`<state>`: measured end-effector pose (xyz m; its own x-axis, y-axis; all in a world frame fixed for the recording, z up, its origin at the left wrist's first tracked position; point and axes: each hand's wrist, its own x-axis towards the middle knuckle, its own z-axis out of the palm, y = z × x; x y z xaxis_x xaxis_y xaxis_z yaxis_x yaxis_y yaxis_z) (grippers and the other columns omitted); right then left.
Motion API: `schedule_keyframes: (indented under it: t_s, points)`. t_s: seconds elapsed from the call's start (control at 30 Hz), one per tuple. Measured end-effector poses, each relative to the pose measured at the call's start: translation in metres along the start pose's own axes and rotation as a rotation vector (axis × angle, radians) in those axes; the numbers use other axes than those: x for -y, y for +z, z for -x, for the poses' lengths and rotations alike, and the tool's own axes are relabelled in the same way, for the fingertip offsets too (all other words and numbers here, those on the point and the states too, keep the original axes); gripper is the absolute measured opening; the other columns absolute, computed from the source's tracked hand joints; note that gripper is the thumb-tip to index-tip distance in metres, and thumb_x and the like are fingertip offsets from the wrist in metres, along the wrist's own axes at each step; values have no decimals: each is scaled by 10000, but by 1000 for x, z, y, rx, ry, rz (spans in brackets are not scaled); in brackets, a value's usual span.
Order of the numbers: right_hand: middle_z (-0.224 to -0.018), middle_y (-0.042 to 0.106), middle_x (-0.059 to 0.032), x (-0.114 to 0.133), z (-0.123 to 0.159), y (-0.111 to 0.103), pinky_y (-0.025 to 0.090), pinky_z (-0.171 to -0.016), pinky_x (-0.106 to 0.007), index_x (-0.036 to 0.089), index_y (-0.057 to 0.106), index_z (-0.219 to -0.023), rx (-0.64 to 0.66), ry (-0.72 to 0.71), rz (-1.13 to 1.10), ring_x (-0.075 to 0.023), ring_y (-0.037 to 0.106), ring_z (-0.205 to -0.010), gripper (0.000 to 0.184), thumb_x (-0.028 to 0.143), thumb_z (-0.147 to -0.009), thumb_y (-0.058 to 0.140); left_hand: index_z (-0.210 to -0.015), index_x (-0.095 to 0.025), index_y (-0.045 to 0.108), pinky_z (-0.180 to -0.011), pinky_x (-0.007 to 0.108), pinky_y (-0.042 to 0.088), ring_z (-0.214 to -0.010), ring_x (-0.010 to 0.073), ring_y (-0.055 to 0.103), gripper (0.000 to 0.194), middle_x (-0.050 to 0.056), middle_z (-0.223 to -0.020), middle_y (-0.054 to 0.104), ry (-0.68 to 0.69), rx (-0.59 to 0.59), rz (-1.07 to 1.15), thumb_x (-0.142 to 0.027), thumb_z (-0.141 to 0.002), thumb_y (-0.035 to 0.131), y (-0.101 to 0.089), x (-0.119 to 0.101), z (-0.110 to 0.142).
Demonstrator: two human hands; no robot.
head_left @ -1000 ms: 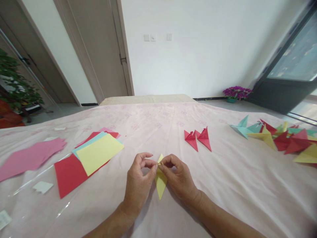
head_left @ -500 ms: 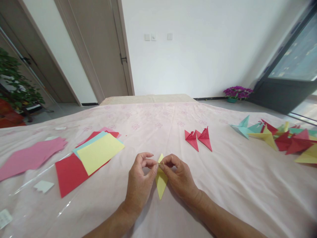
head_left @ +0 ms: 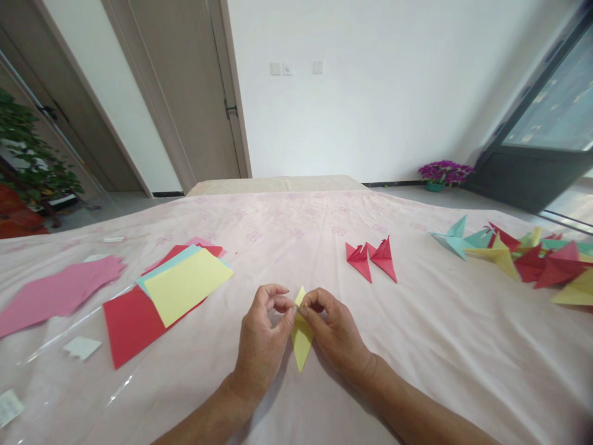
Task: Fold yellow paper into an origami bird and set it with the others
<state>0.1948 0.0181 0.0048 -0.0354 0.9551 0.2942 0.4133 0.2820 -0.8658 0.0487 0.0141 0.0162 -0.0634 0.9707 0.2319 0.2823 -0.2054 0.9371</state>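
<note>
A narrow, diamond-shaped piece of folded yellow paper [head_left: 302, 341] lies at the middle front of the cloth-covered table. My left hand [head_left: 267, 330] pinches it from the left with thumb and index finger. From the right, my right hand [head_left: 336, 327] pinches it close to the same spot, fingertips almost meeting. The fingertips hide the exact fold between them. Beyond my right hand, two red folded paper cranes [head_left: 370, 259] stand side by side.
Coloured paper sheets [head_left: 185, 287] are stacked to the left, near a pink paper pile [head_left: 65, 293] and white scraps [head_left: 82, 348]. Several folded cranes [head_left: 532, 259] in red, yellow and teal crowd the right side. The pale pink tablecloth [head_left: 430, 346] has wrinkles.
Almost nothing differs. Both hands keep their pinch on the yellow paper, with only a very slight shift of the fingers.
</note>
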Motion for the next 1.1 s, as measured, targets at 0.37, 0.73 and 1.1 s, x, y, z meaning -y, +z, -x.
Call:
schedule_keyframes:
  t_s: [0.37, 0.73, 1.1]
  points:
    - [-723, 601, 16, -1, -1, 0, 430, -616, -245, 196, 589, -785, -1, 97, -79, -137, 541, -660, 58, 247, -812, 592, -1025, -216, 528, -822, 322, 484, -832, 175, 661, 202, 9, -847, 689, -44, 81, 62, -239, -840, 607, 1, 8, -3]
    - [-719, 571, 25, 3, 2, 0, 428, -649, -259, 204, 544, -758, -98, 23, -11, -137, 520, -675, 81, 147, -726, 593, -1043, -223, 539, -792, 316, 501, -814, 171, 655, 235, 11, -875, 684, -22, 64, 6, -257, -833, 640, 2, 12, 1]
    - [-725, 573, 17, 0, 1, 2, 422, -660, -262, 201, 566, -739, -97, -20, -28, -137, 526, -682, 65, 140, -739, 589, -1098, -243, 519, -803, 303, 498, -835, 152, 649, 270, -11, -880, 675, 30, 74, -29, -247, -848, 623, 3, 20, 1]
